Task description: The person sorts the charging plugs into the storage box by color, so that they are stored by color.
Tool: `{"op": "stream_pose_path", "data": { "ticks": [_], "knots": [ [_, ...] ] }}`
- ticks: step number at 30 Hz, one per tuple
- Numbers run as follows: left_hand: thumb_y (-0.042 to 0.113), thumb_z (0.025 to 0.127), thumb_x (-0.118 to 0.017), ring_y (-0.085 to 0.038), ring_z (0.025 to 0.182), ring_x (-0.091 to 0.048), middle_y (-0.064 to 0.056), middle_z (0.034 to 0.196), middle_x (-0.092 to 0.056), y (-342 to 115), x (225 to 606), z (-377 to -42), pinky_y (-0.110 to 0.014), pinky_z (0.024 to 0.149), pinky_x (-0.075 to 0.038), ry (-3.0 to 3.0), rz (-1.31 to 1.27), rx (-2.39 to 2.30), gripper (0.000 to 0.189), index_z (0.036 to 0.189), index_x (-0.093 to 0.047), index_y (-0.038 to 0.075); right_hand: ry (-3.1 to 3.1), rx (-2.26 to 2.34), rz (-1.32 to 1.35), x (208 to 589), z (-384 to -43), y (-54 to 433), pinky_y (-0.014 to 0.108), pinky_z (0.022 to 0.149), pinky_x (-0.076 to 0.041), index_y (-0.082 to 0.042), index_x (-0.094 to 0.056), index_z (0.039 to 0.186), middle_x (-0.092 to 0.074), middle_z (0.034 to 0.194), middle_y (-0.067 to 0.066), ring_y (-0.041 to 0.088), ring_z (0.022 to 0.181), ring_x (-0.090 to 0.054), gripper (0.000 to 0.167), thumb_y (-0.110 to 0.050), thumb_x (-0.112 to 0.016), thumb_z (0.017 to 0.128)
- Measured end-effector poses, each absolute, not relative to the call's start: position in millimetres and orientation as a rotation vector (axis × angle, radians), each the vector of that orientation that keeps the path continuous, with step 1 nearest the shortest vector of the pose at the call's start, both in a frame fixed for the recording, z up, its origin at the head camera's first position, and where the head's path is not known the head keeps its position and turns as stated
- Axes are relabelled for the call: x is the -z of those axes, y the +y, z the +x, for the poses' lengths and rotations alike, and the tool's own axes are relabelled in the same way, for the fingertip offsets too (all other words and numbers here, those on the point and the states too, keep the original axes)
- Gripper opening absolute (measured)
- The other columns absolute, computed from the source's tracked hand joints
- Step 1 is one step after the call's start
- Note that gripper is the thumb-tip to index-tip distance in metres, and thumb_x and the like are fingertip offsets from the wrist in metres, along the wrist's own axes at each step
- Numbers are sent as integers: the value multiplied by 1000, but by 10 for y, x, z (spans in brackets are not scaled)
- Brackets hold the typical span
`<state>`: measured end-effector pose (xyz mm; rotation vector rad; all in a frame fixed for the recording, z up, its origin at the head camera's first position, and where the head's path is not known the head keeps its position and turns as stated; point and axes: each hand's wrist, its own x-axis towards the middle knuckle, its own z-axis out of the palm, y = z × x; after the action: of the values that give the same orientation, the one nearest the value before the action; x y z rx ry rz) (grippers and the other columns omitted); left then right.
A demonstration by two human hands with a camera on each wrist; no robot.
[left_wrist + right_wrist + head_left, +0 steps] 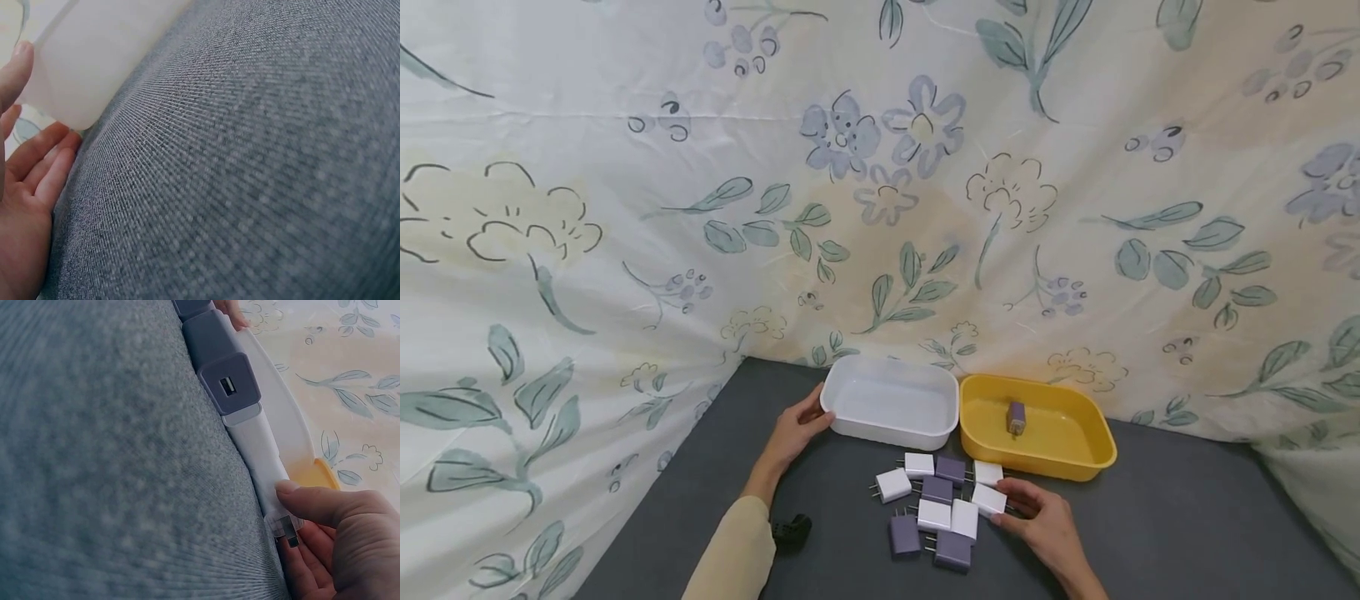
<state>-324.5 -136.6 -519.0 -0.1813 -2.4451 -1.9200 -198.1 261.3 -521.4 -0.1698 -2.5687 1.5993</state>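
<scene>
Right hand (pixel 1045 522) nearly closed, a white charger (pixel 987 501) is pinched front-right of the white tray (pixel 889 431), gripped at left by the half-curled left hand (pixel 793 427).

Plain cream sleeve (pixel 733 546) on left forearm, black device (pixel 793 533) at wrist.

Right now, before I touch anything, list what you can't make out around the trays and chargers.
- Head view: any printing on the white wall charger pinched by the right hand; too small.
- Right wrist view: most of the yellow tray, hidden by that hand and charger.
- Right wrist view: the topmost purple wall charger, cut off by the top edge.
- Left wrist view: the rest of the white tray, cut off by the top edge.
</scene>
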Motion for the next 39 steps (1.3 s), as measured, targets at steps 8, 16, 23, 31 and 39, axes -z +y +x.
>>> {"op": "stream_pose_path", "data": {
  "ticks": [8,16,23,31,39],
  "knots": [
    [40,85,-74,-24,127,-57,-6,142,-56,-1355,5179,-3253,-41,102,-50,-2429,-187,1923,73,149,-42,26,-2562,-1598,-99,5221,-1978,2636,21,79,-57,-5,-72,111,-72,111,13,6,90,-69,55,-1,-90,60],
    [37,86,-74,-24,127,-57,-4,143,-55,-1374,5188,-3244,-41,102,-50,-2425,-203,1934,72,149,-42,26,-2542,-1647,-139,5235,-1977,2636,25,81,-58,-2,-71,112,-72,112,14,8,92,-70,54,-2,-89,62],
    [40,86,-73,-25,130,-54,-3,147,-51,-1378,5193,-3247,-42,105,-47,-2443,-203,1931,75,151,-39,22,-2514,-1696,-161,5218,-1983,2646,26,82,-58,1,-70,113,-71,114,16,6,93,-69,52,0,-88,64],
    [41,85,-74,-24,130,-55,-3,145,-53,-1377,5170,-3243,-42,105,-47,-2439,-185,1923,75,150,-40,25,-2482,-1726,-186,5202,-1990,2646,24,80,-58,2,-69,113,-71,114,17,5,92,-68,52,-1,-88,64],
    [38,85,-74,-22,131,-54,0,145,-52,-1394,5216,-3252,-39,104,-48,-2416,-221,1981,75,151,-39,23,-2507,-1751,-277,5169,-1974,2622,28,81,-59,0,-67,117,-70,116,17,14,97,-70,55,-5,-88,66]
  ]
}}
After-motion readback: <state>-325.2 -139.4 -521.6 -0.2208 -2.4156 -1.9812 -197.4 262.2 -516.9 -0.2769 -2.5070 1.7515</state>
